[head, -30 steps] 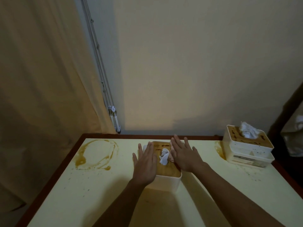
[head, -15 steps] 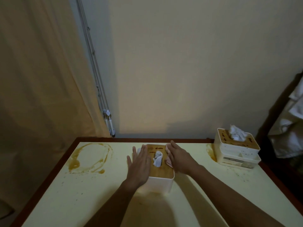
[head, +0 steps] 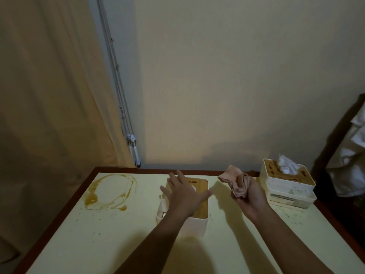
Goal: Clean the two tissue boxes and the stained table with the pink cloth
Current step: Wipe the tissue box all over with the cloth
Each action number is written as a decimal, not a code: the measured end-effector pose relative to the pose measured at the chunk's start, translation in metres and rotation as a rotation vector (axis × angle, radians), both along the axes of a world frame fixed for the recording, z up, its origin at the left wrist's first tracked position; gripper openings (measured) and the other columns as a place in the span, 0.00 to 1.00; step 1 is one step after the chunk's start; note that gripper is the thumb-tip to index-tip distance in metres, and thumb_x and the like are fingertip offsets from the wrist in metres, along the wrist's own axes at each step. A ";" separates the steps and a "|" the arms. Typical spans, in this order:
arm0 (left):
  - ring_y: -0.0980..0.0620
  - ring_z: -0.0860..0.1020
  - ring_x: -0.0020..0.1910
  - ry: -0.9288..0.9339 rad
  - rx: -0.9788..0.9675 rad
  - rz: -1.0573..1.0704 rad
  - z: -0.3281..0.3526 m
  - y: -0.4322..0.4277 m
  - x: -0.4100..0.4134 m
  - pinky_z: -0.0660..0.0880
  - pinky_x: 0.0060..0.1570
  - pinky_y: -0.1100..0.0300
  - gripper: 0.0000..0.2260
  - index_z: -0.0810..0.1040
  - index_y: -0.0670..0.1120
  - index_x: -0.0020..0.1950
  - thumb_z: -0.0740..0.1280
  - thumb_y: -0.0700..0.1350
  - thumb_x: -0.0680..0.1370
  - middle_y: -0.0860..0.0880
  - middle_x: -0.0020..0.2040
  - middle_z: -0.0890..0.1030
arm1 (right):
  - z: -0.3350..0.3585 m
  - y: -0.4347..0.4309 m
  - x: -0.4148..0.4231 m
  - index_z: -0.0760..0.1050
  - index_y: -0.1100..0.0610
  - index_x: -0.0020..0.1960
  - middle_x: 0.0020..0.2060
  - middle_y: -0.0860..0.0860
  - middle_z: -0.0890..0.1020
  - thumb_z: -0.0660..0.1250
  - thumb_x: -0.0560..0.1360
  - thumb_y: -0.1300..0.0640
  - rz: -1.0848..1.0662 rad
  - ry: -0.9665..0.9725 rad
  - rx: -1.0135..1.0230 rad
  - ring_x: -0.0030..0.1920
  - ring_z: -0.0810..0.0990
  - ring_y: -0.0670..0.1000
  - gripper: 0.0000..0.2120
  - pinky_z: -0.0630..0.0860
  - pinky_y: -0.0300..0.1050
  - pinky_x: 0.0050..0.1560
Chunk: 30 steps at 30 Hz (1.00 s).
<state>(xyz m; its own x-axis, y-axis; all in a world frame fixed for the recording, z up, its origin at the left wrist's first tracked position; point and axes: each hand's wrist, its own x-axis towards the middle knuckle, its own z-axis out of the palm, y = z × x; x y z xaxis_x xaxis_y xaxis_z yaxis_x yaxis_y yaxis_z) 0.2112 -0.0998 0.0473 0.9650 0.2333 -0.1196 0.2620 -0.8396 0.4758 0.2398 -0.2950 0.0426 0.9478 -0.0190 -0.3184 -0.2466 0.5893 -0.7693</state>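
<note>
Pink cloth point(head: 238, 183) crumpled, gripped by curled fingers of right hand point(head: 249, 198), centre right. Left hand point(head: 182, 194) flat, fingers spread, atop central tissue box point(head: 194, 210). Second tissue box point(head: 287, 184) right. One ring stain point(head: 110, 191) left.

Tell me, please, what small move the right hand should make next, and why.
Probably lower the pink cloth onto the wooden lid of the near tissue box and begin wiping. The right hand grips the cloth bunched beside the box, the left hand lies flat on the lid, and brown marks show there.
</note>
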 end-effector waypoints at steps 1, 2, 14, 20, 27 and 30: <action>0.39 0.42 0.79 0.036 -0.012 0.014 -0.001 -0.003 0.002 0.36 0.71 0.35 0.61 0.36 0.42 0.79 0.62 0.77 0.65 0.39 0.80 0.42 | 0.000 -0.001 0.000 0.79 0.60 0.46 0.35 0.54 0.81 0.59 0.82 0.61 -0.021 0.001 0.037 0.34 0.80 0.49 0.11 0.77 0.38 0.29; 0.39 0.42 0.79 0.074 -0.018 0.027 -0.002 -0.004 0.003 0.35 0.71 0.35 0.62 0.35 0.41 0.78 0.64 0.77 0.64 0.38 0.80 0.42 | 0.000 -0.003 -0.002 0.79 0.61 0.48 0.37 0.55 0.82 0.59 0.82 0.61 -0.029 0.003 0.059 0.36 0.82 0.49 0.11 0.78 0.38 0.31; 0.36 0.31 0.75 0.321 0.160 -0.481 0.006 0.042 0.040 0.36 0.71 0.31 0.62 0.33 0.62 0.76 0.75 0.70 0.59 0.44 0.80 0.38 | -0.002 -0.004 0.003 0.78 0.68 0.63 0.54 0.68 0.82 0.75 0.64 0.51 -0.067 0.033 -0.018 0.50 0.77 0.62 0.33 0.70 0.50 0.45; 0.38 0.34 0.77 0.382 0.208 -0.599 0.030 0.058 0.044 0.38 0.72 0.32 0.57 0.36 0.60 0.78 0.74 0.68 0.65 0.51 0.80 0.39 | 0.007 0.003 0.001 0.82 0.62 0.52 0.35 0.60 0.80 0.59 0.81 0.51 -0.052 -0.085 -0.310 0.36 0.75 0.55 0.18 0.69 0.46 0.35; 0.42 0.37 0.78 0.053 0.119 -0.395 -0.024 0.060 0.022 0.35 0.73 0.37 0.59 0.46 0.51 0.81 0.66 0.78 0.60 0.48 0.81 0.41 | -0.004 0.056 -0.006 0.81 0.49 0.61 0.49 0.47 0.86 0.59 0.84 0.54 0.000 -0.380 -0.815 0.46 0.81 0.46 0.13 0.73 0.36 0.40; 0.47 0.40 0.79 -0.036 0.053 -0.395 -0.029 0.063 0.016 0.37 0.75 0.41 0.59 0.50 0.49 0.80 0.68 0.77 0.59 0.49 0.81 0.47 | -0.013 0.073 -0.005 0.79 0.51 0.62 0.56 0.46 0.83 0.56 0.86 0.56 0.053 -0.544 -1.061 0.54 0.79 0.41 0.14 0.71 0.26 0.52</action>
